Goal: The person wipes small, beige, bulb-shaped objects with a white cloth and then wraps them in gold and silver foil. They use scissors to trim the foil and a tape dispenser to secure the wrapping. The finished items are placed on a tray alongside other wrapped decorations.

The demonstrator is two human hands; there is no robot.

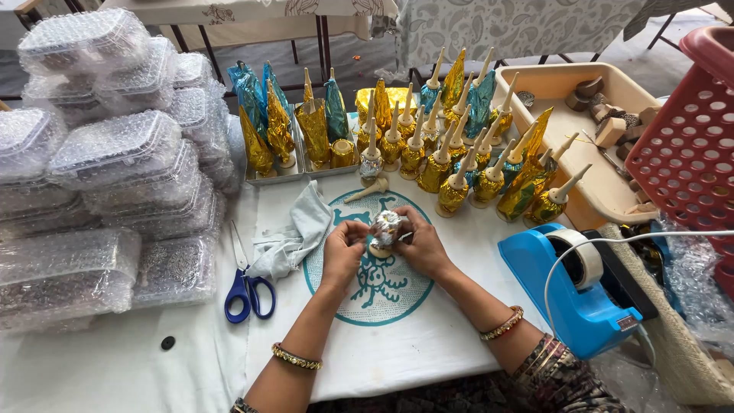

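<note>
Left hand: (342,252) centre of frame, fingers curled and pinching the left side of the silver foil piece (387,229)
Right hand: (422,246) just right of the left hand, fingers closed around the right side of the same foil piece
Silver foil piece: crumpled foil around a small object with a pale base showing below, held between both hands, slightly above the white surface (153,359) and over the teal round print (382,287)
Scissors: (246,284) blue handles, lying flat, left of the hands, near but apart
Pale cloth: (294,233) crumpled, between scissors and left hand
Foil cones: (459,145) gold and teal wrapped cones with cream pointed tips, standing in a group in the upper centre, beyond the hands
Metal trays: (269,177) upper centre-left, carrying more gold and teal wrapped cones
Bubble-wrapped boxes: (92,176) stacked, left of frame
Tape dispenser: (577,287) blue, with a roll of tape, right of the right forearm
Beige tray: (589,145) upper right, holding small brown pieces
Red basket: (692,138) far right edge, perforated wall
Bangles: one on each wrist
</note>
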